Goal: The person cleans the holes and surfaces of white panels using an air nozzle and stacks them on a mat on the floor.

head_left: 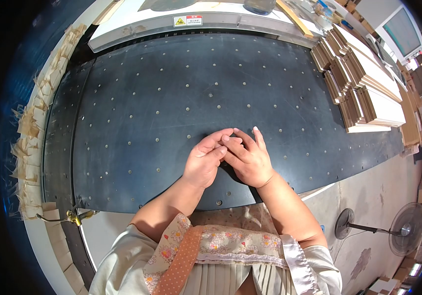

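Note:
Both hands meet over the near part of a dark table [171, 98] dotted with small round studs. My left hand [206, 160] has its fingers bent together, their tips touching the fingers of the other hand. My right hand [250, 160] is beside it, its little finger raised and apart, its thumb and other fingers against the left fingertips. Whether anything small lies between the fingertips cannot be made out.
Stacked white-topped boards [368, 93] stand on the table's right side. A white machine beam [147, 27] with a warning label crosses the far edge. A brass valve [74, 217] is at the near left corner, a fan [405, 229] at the right.

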`<state>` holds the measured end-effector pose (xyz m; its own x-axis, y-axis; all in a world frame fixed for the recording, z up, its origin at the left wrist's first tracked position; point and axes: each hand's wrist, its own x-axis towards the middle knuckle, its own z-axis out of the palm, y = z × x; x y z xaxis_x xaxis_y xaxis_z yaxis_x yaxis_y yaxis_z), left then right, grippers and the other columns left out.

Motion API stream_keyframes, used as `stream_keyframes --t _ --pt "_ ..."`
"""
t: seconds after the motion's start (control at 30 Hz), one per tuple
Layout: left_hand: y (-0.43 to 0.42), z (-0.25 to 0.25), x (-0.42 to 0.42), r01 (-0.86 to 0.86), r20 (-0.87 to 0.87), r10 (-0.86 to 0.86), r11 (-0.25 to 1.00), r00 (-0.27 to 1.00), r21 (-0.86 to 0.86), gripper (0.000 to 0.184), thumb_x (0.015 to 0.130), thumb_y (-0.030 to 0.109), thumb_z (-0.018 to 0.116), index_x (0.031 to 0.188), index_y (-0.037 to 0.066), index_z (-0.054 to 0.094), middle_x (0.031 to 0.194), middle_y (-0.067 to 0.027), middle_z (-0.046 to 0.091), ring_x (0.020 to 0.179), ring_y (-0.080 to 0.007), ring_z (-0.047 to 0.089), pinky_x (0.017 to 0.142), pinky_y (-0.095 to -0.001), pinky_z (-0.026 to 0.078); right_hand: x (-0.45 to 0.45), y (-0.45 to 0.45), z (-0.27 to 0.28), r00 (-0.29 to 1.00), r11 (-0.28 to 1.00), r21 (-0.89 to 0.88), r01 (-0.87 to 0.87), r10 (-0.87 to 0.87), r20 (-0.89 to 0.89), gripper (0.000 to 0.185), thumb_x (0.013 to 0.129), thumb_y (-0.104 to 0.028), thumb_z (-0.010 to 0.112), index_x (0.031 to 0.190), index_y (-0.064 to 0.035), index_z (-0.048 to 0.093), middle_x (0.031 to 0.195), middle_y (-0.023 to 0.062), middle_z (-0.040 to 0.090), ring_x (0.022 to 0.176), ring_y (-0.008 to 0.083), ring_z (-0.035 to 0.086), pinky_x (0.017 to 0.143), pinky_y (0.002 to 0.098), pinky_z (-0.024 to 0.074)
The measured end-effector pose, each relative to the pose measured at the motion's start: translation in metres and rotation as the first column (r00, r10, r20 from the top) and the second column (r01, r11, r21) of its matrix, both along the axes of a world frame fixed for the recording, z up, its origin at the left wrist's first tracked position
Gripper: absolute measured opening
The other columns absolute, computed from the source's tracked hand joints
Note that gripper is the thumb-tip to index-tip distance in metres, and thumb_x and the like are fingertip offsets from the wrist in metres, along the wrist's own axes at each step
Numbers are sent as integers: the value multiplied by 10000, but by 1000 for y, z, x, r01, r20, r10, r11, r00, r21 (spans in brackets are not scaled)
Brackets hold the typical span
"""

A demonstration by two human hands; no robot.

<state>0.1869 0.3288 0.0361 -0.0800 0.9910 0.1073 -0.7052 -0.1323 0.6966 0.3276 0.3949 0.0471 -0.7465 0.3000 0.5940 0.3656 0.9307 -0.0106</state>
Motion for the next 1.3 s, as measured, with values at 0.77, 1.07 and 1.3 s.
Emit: stream_keyframes --t 0.77,1.07,1.3 --pt "4 -6 -1 -64 -122 58 997 991 -52 345 908 24 472 1253 13 480 1111 -152 593 1084 -230 558 919 -334 459 0 2 0 1000 999 -40 -18 18 -17 404 716 -151 617 1114 -222 608 1261 -62 512 1060 222 536 898 533 395" --pt "-7 11 -5 -392 -780 418 888 465 242 243 829 -49 572 1059 20 609 1025 -102 624 917 -199 601 823 -304 479 7 -12 19 935 857 -406 -318 211 -286 348 591 49 572 918 -36 652 1134 142 562 1030 331 544 850 410 468" --pt "-24 44 -21 -152 -721 688 706 -83 692 190 679 7 719 852 47 652 879 -68 640 833 -246 612 699 -337 511 2 -25 38 934 906 -281 -316 246 -258 194 599 -31 618 793 -25 625 1049 126 591 951 298 578 756 380 505"
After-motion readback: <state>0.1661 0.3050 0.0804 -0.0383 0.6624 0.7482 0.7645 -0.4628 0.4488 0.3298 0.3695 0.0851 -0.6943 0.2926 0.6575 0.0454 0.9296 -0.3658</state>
